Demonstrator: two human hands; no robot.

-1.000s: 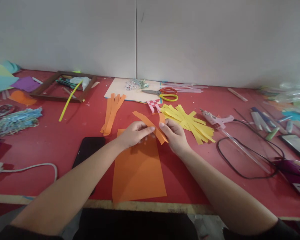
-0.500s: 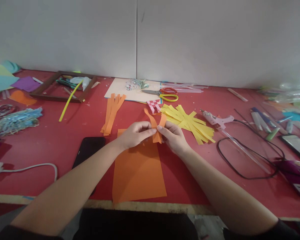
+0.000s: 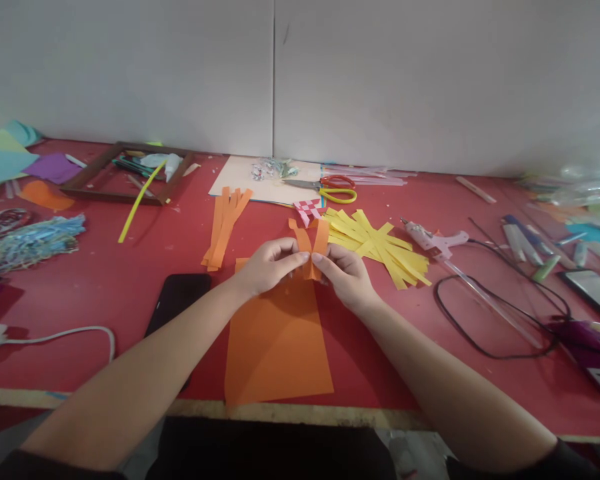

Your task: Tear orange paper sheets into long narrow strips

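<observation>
Between my hands are folded orange paper strips (image 3: 321, 237), pinched at the middle with their ends standing up apart. My left hand (image 3: 276, 267) grips them from the left with thumb and fingers. From the other side my right hand (image 3: 347, 270) pinches them, its thumb close to the left thumb. An orange paper sheet (image 3: 280, 350) lies flat beneath. More orange strips (image 3: 224, 230) rest left of the hands, and a pile of yellow paper strips (image 3: 377, 247) is on the right. Just beyond the hands lies a pink-and-white woven paper piece (image 3: 308, 211).
Scissors (image 3: 330, 187) lie at the back on a pale board (image 3: 225, 179). A pink glue gun (image 3: 433, 240) with a looping black cord is to the right. On the left are a black phone (image 3: 183, 300) and a brown frame (image 3: 110, 197) holding small items.
The pinched orange strips have tilted slightly, and their lower end shows less beneath the thumbs. Both hands have shifted only a little; everything else on the table stays put.
</observation>
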